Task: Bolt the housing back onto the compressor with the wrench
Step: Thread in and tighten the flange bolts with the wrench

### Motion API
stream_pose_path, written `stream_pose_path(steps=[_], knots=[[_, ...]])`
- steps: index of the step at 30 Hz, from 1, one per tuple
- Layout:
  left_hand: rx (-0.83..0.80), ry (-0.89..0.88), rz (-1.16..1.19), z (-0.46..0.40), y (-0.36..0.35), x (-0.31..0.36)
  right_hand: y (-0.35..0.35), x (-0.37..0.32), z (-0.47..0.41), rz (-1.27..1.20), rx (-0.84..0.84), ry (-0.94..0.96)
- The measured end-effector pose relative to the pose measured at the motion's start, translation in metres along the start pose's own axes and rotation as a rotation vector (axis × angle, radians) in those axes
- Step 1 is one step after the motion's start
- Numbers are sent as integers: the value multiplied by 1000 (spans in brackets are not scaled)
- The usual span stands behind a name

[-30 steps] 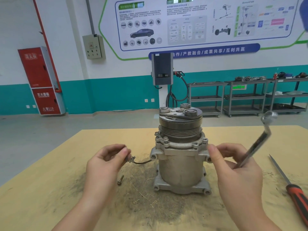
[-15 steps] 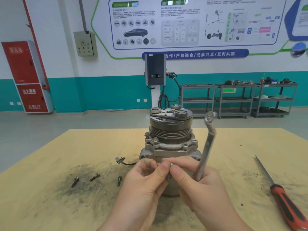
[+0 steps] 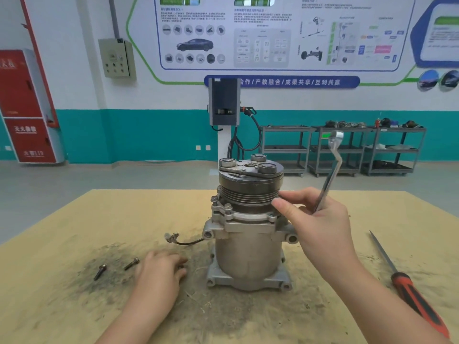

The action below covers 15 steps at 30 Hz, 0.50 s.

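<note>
Both hands have come apart. Now the left hand (image 3: 161, 271) reaches down, fingers loosely bent, toward the bolts (image 3: 131, 263) lying on the near left, probably to fetch one. Its grip is unclear. The right hand (image 3: 320, 227) holds the wrench (image 3: 331, 170) upright and touches the compressor (image 3: 248, 234) mid-table, likely setting a bolt.

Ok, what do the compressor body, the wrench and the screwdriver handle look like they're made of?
Compressor body: dull grey, matte, rough surface, likely cast aluminium. Wrench: bright, mirror-like sheen, probably chromed steel. Screwdriver handle: red with black strips, looks like moulded plastic, possibly with rubber grip.
</note>
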State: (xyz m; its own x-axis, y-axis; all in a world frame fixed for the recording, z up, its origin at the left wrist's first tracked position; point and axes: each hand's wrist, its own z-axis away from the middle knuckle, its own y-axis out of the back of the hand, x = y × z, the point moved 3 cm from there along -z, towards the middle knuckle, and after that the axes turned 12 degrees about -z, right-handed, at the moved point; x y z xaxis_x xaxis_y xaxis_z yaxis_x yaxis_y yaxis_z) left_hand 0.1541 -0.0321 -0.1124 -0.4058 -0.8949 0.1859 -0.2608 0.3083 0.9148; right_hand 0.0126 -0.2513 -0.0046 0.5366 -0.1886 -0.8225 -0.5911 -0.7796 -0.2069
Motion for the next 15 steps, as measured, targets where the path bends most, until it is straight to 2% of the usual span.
stream_pose_path(steps=[3, 6, 11, 15], knots=[[7, -41, -42, 0, -5, 3, -1, 0, -2, -52, -35, -2], [9, -1, 21, 1, 0, 2, 0, -3, -5, 46, -98, 31], [196, 160, 494, 7, 31, 6, 3, -9, -12, 204, -281, 199], [196, 183, 922, 20, 51, 23, 1, -11, -14, 422, -409, 369]])
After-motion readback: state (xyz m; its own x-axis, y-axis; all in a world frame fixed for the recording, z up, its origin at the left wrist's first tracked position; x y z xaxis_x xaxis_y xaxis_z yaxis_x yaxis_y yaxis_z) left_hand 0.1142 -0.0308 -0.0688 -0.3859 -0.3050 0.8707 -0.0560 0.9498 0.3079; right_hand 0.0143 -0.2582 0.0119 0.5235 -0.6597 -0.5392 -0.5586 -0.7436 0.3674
